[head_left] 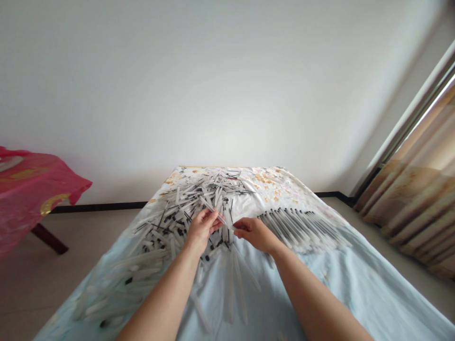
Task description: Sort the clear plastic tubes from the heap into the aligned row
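Note:
A big loose heap of clear pen barrels and black parts (185,208) lies on a pale blue cloth (355,284) over a table. My left hand (202,227) rests on the heap with its fingers curled round a clear pen barrel (222,219). My right hand (254,233) is just to its right, fingers pinched at the same barrel's end. Right of my right hand, a tidy row of assembled pens (302,222) lies side by side on the cloth.
A floral sheet (273,182) covers the table's far end against a white wall. A red-clothed table (31,189) stands at the left. Tan curtains (419,199) hang at the right. More clear barrels (117,284) are scattered near the front left.

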Demonstrator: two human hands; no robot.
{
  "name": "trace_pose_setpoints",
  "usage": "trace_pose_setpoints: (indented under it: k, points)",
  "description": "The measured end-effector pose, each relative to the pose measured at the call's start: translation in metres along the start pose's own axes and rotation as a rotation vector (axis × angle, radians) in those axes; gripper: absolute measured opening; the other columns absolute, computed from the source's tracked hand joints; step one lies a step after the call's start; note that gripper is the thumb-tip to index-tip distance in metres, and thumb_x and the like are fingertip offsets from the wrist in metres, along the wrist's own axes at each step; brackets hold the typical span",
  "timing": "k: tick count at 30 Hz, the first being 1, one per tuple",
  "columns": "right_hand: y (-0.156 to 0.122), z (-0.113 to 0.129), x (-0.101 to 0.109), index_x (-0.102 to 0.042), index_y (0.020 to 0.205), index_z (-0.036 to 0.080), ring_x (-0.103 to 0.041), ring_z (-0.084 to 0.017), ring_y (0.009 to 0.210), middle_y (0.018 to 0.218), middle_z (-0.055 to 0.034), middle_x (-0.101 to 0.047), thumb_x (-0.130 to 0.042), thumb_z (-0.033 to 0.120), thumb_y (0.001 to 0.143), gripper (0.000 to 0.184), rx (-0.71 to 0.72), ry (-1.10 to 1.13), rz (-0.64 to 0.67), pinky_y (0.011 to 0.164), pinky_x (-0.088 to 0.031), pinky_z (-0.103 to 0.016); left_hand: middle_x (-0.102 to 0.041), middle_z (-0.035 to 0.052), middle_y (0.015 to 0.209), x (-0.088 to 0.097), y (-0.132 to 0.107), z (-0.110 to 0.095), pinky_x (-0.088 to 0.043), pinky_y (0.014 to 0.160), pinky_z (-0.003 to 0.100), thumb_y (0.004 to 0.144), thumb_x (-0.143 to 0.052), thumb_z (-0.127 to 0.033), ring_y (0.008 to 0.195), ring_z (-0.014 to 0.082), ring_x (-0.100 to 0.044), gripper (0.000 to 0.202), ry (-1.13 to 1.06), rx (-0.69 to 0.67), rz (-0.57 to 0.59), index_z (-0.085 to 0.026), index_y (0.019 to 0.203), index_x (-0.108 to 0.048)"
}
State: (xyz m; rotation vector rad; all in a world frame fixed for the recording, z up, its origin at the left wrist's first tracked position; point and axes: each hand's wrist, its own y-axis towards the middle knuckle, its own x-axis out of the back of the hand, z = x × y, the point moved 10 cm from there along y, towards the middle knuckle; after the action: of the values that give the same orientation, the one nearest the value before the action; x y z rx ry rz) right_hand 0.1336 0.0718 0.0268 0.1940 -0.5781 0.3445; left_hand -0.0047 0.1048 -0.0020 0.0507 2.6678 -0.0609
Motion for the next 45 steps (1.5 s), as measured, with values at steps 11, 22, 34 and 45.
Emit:
trace_pose_setpoints:
  k: [11,22,34,45]
  points:
    - [0.001,0.004,0.002,-0.062,0.086,0.014,-0.054,-0.012,0.062,0.069,-0.0019,-0.063,-0.051,0.031,0.075,0.023,0.014,0.054,-0.109,0.056,-0.039,-0.021,-0.066,0.004,0.075,-0.019,-0.01,0.003,-0.048,0.069,0.03,0.06,-0.069,-0.03,0.07,0.0148,-0.062,0.028,0.001,0.029,0.062,-0.015,0.078,-0.054]
    - [0.003,-0.012,0.002,-0.064,0.079,0.014,-0.055,-0.013,0.062,0.068,-0.0016,-0.064,-0.058,0.033,0.07,0.022,-0.039,0.159,-0.209,0.058,-0.041,-0.023,-0.065,0.0032,0.074,-0.02,-0.013,0.005,-0.047,0.075,0.033,0.061,-0.068,-0.032,0.073,0.0158,-0.062,0.027,0.009,-0.012,0.085,-0.015,0.076,-0.053]
    - [-0.006,0.022,0.02,-0.065,0.081,0.018,-0.054,-0.011,0.065,0.075,-0.0024,-0.059,-0.058,0.024,0.075,0.011,0.113,-0.205,-0.366,0.063,-0.041,-0.021,-0.065,0.0024,0.069,-0.01,-0.012,0.01,-0.049,0.069,0.032,0.056,-0.071,-0.033,0.064,0.0146,-0.062,0.031,0.008,-0.023,-0.064,-0.014,0.073,-0.054]
    - [-0.008,0.033,0.04,-0.064,0.089,0.019,-0.055,-0.011,0.068,0.08,-0.0037,-0.061,-0.049,0.041,0.079,0.029,0.08,-0.154,-0.342,0.065,-0.04,-0.021,-0.062,0.0002,0.066,-0.026,-0.016,0.004,-0.048,0.059,0.024,0.058,-0.069,-0.038,0.057,0.0118,-0.059,0.03,0.216,-0.043,0.01,-0.015,0.075,-0.06]
